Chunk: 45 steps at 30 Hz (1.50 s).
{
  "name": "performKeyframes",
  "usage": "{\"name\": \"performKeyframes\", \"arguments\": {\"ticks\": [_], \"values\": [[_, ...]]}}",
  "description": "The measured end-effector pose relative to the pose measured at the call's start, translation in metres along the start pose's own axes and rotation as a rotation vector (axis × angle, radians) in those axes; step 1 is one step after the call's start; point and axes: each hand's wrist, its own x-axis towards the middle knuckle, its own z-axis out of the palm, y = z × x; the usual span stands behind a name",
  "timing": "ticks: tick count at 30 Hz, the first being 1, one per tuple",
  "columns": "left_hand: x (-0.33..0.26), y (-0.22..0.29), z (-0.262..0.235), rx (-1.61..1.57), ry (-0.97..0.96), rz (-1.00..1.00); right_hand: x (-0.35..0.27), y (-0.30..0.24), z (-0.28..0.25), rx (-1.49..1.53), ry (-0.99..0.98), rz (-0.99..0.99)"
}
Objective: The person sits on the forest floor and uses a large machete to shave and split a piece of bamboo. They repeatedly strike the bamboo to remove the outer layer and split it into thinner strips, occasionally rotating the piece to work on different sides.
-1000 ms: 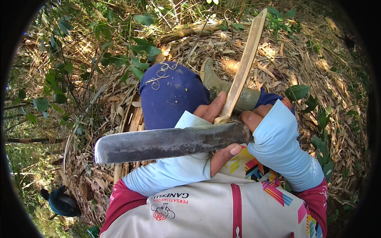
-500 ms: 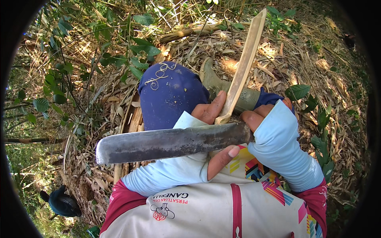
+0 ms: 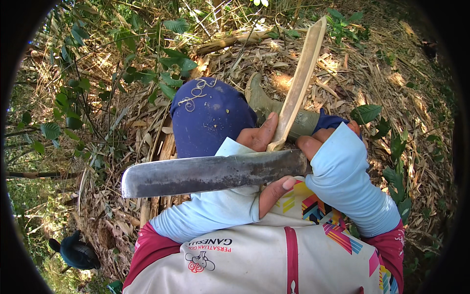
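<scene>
My right hand, in a light-blue sleeve, is closed at the butt of a machete; its handle is hidden. The broad dark blade lies level, pointing left, and covers part of my left hand. That hand holds a split bamboo strip, its index finger along the strip's left side and its thumb showing below the blade. The strip slants up and away to the right. Its near end meets the blade's upper edge; whether the blade cuts into it I cannot tell.
My knee in dark blue trousers carries a few curled shavings. Beyond it is an olive boot. Dry bamboo leaves litter the ground, leafy stems stand at left, and a dark rounded object lies lower left.
The machete blade has shifted slightly right, its tip a little higher. The bamboo strip's far end has dropped slightly toward me. Both hands keep their hold.
</scene>
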Motion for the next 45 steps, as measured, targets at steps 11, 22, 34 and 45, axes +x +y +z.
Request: {"name": "performKeyframes", "arguments": {"ticks": [11,22,34,45], "values": [[-0.001,0.002,0.002,0.065,0.042,0.053,-0.001,-0.002,0.000,0.019,-0.059,0.013],[-0.004,0.001,0.005,0.102,0.050,0.005,0.001,-0.001,0.004,0.012,-0.048,0.035],[-0.003,0.003,0.003,0.036,0.012,-0.017,0.000,0.001,0.006,0.036,0.008,0.039],[-0.001,0.006,0.002,0.100,-0.018,-0.057,-0.003,-0.001,0.007,0.052,0.046,0.026]]}}
